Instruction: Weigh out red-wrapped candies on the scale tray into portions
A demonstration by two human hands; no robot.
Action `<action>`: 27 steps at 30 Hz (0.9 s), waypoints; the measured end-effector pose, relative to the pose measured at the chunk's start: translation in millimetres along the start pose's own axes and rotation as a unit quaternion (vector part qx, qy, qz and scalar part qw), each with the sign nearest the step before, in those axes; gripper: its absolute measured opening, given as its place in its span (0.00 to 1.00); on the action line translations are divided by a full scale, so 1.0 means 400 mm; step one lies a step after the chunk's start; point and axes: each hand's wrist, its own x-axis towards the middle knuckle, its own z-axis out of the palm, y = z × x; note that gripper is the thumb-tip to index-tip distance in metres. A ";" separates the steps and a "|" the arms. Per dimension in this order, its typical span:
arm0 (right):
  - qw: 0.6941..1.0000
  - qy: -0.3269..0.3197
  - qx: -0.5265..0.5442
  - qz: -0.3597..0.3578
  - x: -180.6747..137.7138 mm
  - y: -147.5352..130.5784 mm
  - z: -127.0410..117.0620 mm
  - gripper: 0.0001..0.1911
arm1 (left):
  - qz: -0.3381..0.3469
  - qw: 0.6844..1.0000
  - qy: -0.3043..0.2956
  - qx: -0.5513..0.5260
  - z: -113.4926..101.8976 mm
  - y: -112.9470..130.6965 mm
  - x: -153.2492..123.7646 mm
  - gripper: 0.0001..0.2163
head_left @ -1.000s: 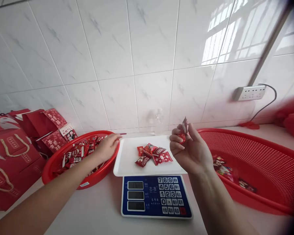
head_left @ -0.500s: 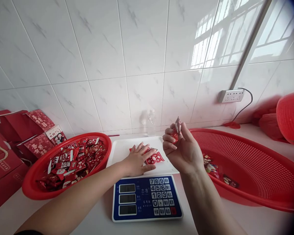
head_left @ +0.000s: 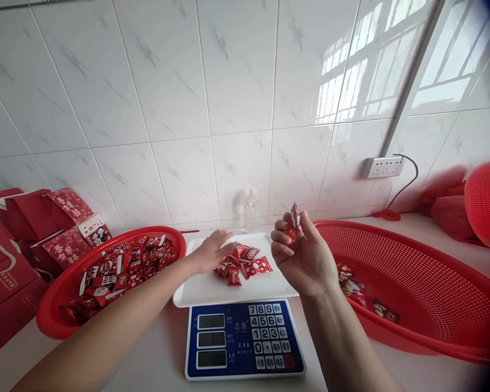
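Observation:
Over the left part of the white scale tray (head_left: 196,291) is my left hand (head_left: 212,251), fingers stretched out and holding nothing. Just beside its fingertips lies a small pile of red wrapped candies (head_left: 245,265) on the tray. My right hand (head_left: 306,256) is raised above the tray's right edge, palm up, with its fingers curled round wrapped candies (head_left: 295,216). One dark red wrapper sticks up between thumb and fingers; a brighter red one shows lower in the grip. The scale's blue keypad panel (head_left: 245,337) faces me in front of the tray.
At left stands a red basket (head_left: 49,313) full of wrapped candies (head_left: 122,267), with red gift bags and boxes (head_left: 61,228) behind it. A larger red basket (head_left: 412,283) on the right holds a few packets. A clear bottle (head_left: 252,211) and a power socket (head_left: 384,167) are by the tiled wall.
My left hand has lifted off the candies and moved left, uncovering the pile. The tray sits shifted and tilted slightly on the scale. My right hand keeps its candies in nearly the same place.

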 end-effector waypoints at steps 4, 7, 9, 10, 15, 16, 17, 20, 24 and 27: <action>1.000 -0.016 0.025 0.003 0.003 -0.002 -0.012 0.13 | -0.071 0.996 0.039 0.028 -0.101 -0.115 -0.074 0.25; 0.996 -0.026 0.085 0.024 0.005 -0.001 -0.016 0.11 | -0.154 0.986 0.011 0.060 -0.153 -0.214 -0.166 0.27; 0.994 -0.029 0.102 0.037 0.007 0.003 -0.018 0.10 | -0.208 0.974 -0.040 0.080 -0.171 -0.267 -0.237 0.30; 0.993 -0.031 0.102 0.040 0.008 0.006 -0.019 0.10 | -0.229 0.967 -0.069 0.089 -0.177 -0.286 -0.271 0.32; 0.993 -0.021 0.107 0.054 0.011 0.022 -0.019 0.11 | -0.272 0.938 -0.173 0.126 -0.193 -0.300 -0.374 0.39; 0.992 -0.015 0.113 0.059 0.011 0.024 -0.018 0.11 | -0.274 0.935 -0.186 0.131 -0.197 -0.293 -0.379 0.38; 0.990 -0.008 0.122 0.064 0.011 0.026 -0.016 0.12 | -0.275 0.931 -0.199 0.135 -0.201 -0.286 -0.379 0.37; 0.985 0.018 0.150 0.082 0.011 0.030 -0.010 0.12 | -0.288 0.918 -0.237 0.136 -0.211 -0.273 -0.364 0.36; 0.984 0.018 0.157 0.087 0.013 0.039 -0.007 0.08 | -0.330 0.896 -0.273 0.118 -0.200 -0.286 -0.334 0.40; 0.982 0.013 0.165 0.093 0.012 0.043 -0.006 0.08 | -0.351 0.895 -0.255 0.102 -0.177 -0.300 -0.321 0.44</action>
